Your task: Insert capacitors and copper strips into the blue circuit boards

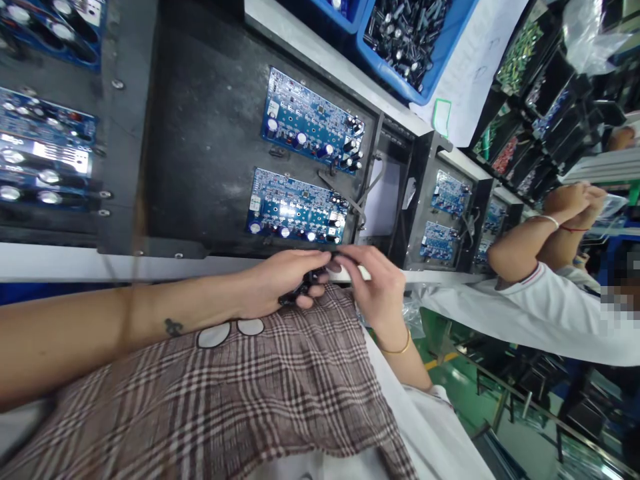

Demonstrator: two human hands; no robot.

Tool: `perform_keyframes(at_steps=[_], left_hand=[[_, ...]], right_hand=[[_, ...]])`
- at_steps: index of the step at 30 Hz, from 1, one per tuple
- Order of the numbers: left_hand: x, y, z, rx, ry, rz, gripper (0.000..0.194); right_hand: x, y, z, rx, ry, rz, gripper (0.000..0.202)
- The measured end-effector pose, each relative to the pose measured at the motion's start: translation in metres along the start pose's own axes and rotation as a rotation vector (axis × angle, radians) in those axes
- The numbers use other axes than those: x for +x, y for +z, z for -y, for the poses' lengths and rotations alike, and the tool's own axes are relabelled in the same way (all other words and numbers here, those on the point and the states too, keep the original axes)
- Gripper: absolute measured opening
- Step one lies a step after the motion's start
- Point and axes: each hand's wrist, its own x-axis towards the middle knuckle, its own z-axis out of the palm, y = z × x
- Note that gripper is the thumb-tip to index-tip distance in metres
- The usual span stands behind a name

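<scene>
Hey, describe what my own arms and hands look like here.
Your left hand and right hand are ungloved. The left forearm has a small dark tattoo. A thin gold-coloured bangle circles the right wrist, and a white sleeve covers the right arm higher up.

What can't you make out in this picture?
In the head view:
Black parts in the left hand: count hidden by its fingers.
Dark piece at the right hand: shape mostly covered by fingers.
Left boards: cut off by left edge.
Blue bin: cut off by top edge.
</scene>
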Motion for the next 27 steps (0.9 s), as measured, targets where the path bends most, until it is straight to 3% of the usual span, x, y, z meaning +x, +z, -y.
perform_keyframes(at_steps=[3, 7, 14, 20, 24, 27], left_hand=[[0.001, 0.001, 0.0, 0.032, 0.023, -0.037, 0.017], [0.0, -0.002, -0.001, 0.051, 0.004, -0.04, 0.019], [-0.007, -0.004, -0.004, 0.059, 0.036, 0.039, 0.015], [-0.009, -0.003, -0.003, -0.072, 0.041, -0.033, 0.006], [-0.007, -0.001, -0.007, -0.089, 0.029, -0.065, 0.005], [-0.006, -0.002, -0.008, -0.094, -0.001, -0.04, 0.01]], right_hand=[[0.01, 0.006, -0.016, -0.125, 0.032, -0.083, 0.021], [0.02, 0.015, -0.034, -0.188, 0.024, -0.04, 0.021], [0.023, 0.012, -0.028, -0.27, 0.025, 0.033, 0.024], [0.023, 0.016, -0.03, -0.361, -0.009, 0.015, 0.023], [0.022, 0.02, -0.039, -0.312, -0.046, -0.014, 0.018], [0.018, 0.015, -0.032, -0.14, -0.052, -0.029, 0.018]])
